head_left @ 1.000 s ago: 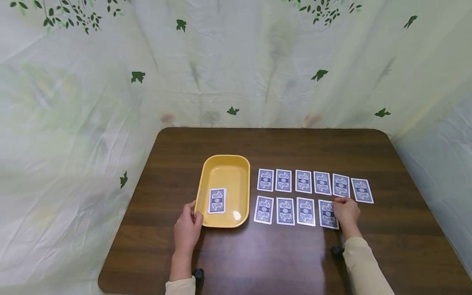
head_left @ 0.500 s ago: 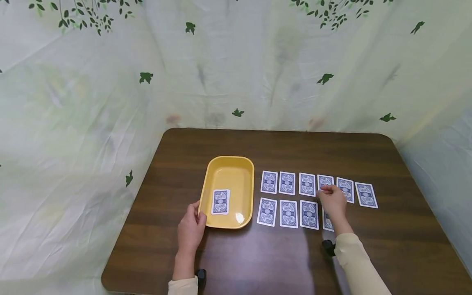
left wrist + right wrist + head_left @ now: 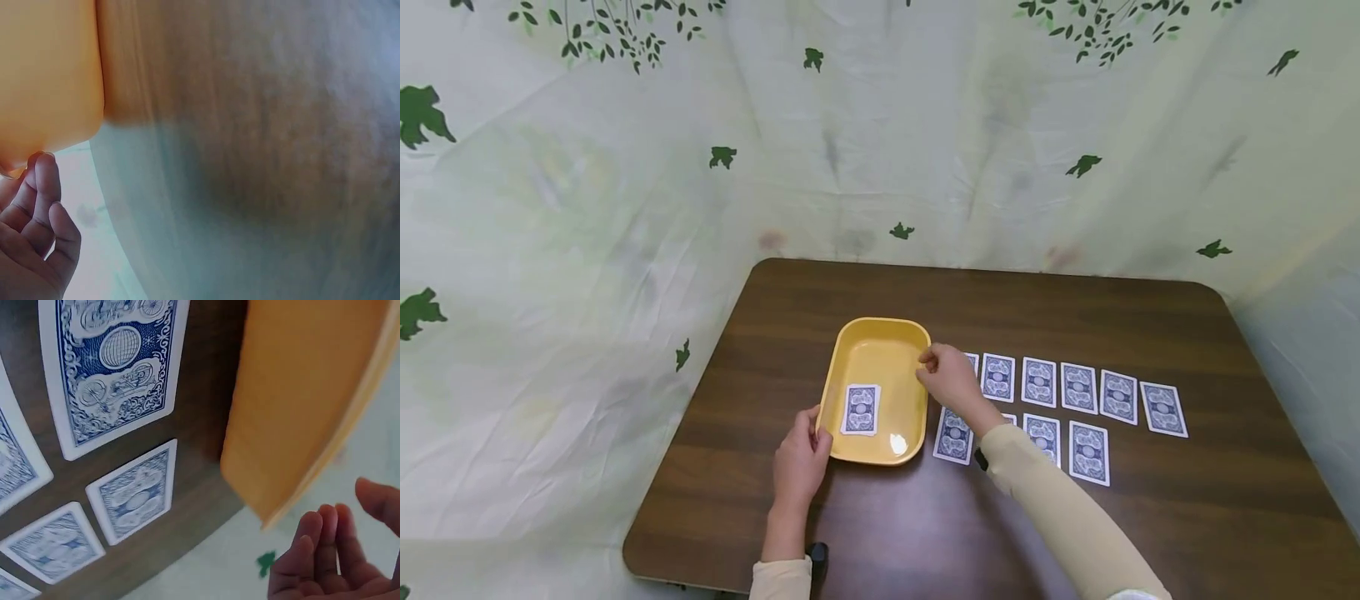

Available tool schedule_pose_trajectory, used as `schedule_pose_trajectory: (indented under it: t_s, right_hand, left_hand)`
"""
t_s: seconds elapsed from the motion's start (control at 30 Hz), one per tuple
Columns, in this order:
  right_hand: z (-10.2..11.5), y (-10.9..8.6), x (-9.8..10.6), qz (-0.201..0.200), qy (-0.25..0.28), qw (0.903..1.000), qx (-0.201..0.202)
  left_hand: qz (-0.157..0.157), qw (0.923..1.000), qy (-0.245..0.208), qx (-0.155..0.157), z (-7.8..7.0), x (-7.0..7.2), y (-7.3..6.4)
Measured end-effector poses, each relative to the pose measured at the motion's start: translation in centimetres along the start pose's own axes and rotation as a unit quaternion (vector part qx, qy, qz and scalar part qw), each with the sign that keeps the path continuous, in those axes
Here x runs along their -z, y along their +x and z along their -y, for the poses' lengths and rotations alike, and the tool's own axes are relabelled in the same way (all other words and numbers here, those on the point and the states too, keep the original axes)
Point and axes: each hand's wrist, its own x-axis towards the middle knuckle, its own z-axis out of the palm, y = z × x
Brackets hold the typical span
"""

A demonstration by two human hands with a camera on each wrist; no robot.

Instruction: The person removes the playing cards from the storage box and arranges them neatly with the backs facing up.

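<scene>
My left hand grips the left rim of a yellow tray, thumb on the near side. In the left wrist view, its fingertips are at the tray's edge. A small stack of blue-backed playing cards lies face down inside the tray. My right hand hovers at the tray's right rim with nothing between its fingers; the right wrist view has thumb and fingertips apart, beside the tray's wall. Its wrist and sleeve partly cover the leftmost playing cards of two rows.
Two rows of face-down playing cards run rightward from the tray, the front row shorter. Everything lies on a dark brown wooden table with rounded corners. Behind it hangs a pale curtain printed with leaves and green birds.
My right hand has swept left from the right end of the front row to the tray's right rim. The left hand keeps its grip on the tray. The head view has shifted slightly.
</scene>
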Motion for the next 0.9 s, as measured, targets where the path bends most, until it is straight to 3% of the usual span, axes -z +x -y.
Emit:
schedule_pose_trajectory:
  t_s: [0.1,0.2,0.3,0.47,0.6,0.77,0.9]
  right_hand:
    - [0.9,0.6,-1.8,0.052,-0.083,0.9921,0.078]
    - [1.5,1.1,-3.5,0.101,-0.15,0.977,0.114]
    - [1.8,1.5,-5.0,0.145,-0.182,0.9668,0.107]
    - [2.2,1.9,-6.8,0.201,-0.196,0.9577,0.062]
    - [2.6,2.1,-7.8,0.208,-0.224,0.9514,0.041]
    - [2.6,1.9,-8.8,0.188,-0.27,0.9438,0.035]
    - [2.6,1.7,-9.3,0.163,-0.273,0.9477,0.03]
  left_hand:
    - [0.001,1.0,-0.001,0.002,0.0,-0.1,0.0]
    - [0.002,1.0,-0.002,0.002,0.0,-0.1,-0.1]
    - [0.0,1.0,-0.004,-0.002,0.1,0.0,-0.2]
    - [-0.002,1.0,-0.002,-0.001,0.3,-0.1,-0.3]
    - [0.003,1.0,0.0,0.004,0.2,0.0,-0.3]
    - [-0.003,1.0,-0.002,-0.008,-0.1,0.0,-0.3]
    - [-0.009,0.9998,-0.006,-0.015,-0.2,0.1,-0.2]
